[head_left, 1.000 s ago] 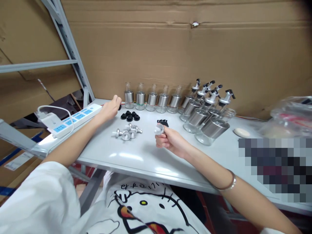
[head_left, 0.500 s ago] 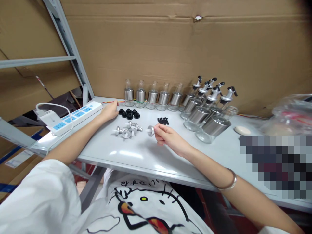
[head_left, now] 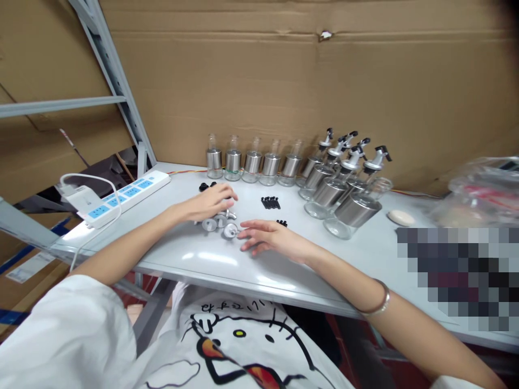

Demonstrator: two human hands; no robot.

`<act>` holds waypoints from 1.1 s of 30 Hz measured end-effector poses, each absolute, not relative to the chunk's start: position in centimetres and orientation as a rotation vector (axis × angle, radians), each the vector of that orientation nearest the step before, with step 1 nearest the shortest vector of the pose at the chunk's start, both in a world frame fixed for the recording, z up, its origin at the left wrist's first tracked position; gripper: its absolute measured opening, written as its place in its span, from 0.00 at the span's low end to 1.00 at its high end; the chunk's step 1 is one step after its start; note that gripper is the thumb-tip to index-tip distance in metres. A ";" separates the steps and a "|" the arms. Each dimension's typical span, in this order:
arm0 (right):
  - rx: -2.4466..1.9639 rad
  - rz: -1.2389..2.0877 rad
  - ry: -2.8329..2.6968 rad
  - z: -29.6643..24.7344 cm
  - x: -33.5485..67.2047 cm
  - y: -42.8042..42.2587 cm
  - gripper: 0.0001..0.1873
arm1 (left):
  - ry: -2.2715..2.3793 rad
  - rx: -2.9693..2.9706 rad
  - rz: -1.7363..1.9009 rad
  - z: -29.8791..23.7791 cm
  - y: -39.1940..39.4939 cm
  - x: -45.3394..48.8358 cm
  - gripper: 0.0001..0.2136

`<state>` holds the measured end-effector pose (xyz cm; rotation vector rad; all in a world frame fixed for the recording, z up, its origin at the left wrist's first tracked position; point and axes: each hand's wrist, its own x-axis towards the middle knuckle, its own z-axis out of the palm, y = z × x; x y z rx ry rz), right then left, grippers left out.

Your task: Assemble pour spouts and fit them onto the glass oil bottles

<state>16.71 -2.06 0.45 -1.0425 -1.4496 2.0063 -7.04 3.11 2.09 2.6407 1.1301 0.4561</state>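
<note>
My right hand point(head_left: 278, 239) hovers just right of a silver pourer spout point(head_left: 230, 230), its fingers spread and nothing gripped. The spout lies beside several similar silver spouts point(head_left: 210, 224). Above that cluster, my left hand point(head_left: 213, 201) reaches across with fingers stretched out and apart. It hides part of the spouts and most of the black stoppers point(head_left: 203, 187) behind it. Small black pieces point(head_left: 270, 202) lie in a row beyond my right hand, and more black bits point(head_left: 283, 223) show just over its knuckles.
Glass bottles with steel sleeves point(head_left: 252, 162) line the back. At right, similar bottles point(head_left: 359, 209) stand, several with pourers fitted. A power strip point(head_left: 130, 197) with a white cable lies left. A pale oval object point(head_left: 401, 218) and a clear plastic bag point(head_left: 478, 189) are at right.
My right hand has let go of the silver spout, which now lies by the others. My left hand has moved right from beside the power strip to over the spouts and stoppers.
</note>
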 end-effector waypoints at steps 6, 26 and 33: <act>-0.990 1.968 -1.470 0.5 16.7 -2.1 0.14 | 1.024 2.497 0.146 2.5 1.4 -6.9 0.25; -0.950 1.957 -1.598 0.4 16.6 -2.0 0.10 | 1.059 2.488 0.006 2.7 2.8 -9.5 0.19; -0.847 1.805 -1.699 0.3 16.8 -1.7 0.14 | 1.141 2.551 0.087 2.4 2.4 -9.1 0.21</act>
